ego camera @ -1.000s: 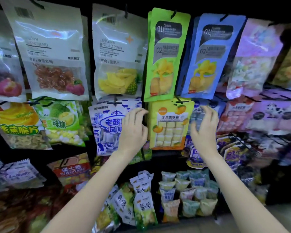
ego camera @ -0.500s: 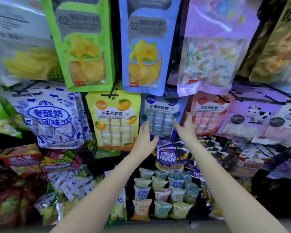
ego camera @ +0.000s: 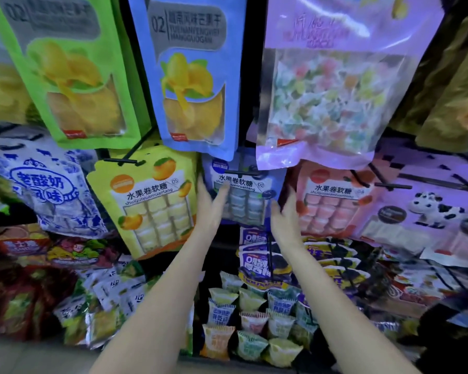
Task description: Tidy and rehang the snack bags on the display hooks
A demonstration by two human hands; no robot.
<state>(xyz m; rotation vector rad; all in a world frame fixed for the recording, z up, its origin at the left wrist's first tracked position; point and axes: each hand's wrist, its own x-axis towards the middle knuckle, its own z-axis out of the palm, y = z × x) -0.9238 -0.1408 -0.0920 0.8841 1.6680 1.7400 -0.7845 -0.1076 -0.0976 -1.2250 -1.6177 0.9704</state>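
Item: left hand (ego camera: 210,203), fingers straight, laid flat against the left edge of the blue fruit-roll candy bag (ego camera: 243,197). Right hand (ego camera: 284,211), fingers extended but blurred, at the bag's right edge; contact unclear. Neither hand grips. Bag location: middle row, on its display hook (ego camera: 247,172), between the yellow fruit-roll bag (ego camera: 152,203) and the pink fruit-roll bag (ego camera: 333,201). Handling, by estimate: light, crinkly, slippery film; best held by both side edges. Bag's top hidden behind the blue dried-mango pouch (ego camera: 195,76); hanging hole unseen.

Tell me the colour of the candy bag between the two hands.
Blue, with pale blue-white candy rolls behind a clear window: the blue soft-candy bag. The head view, the only one, shows it.
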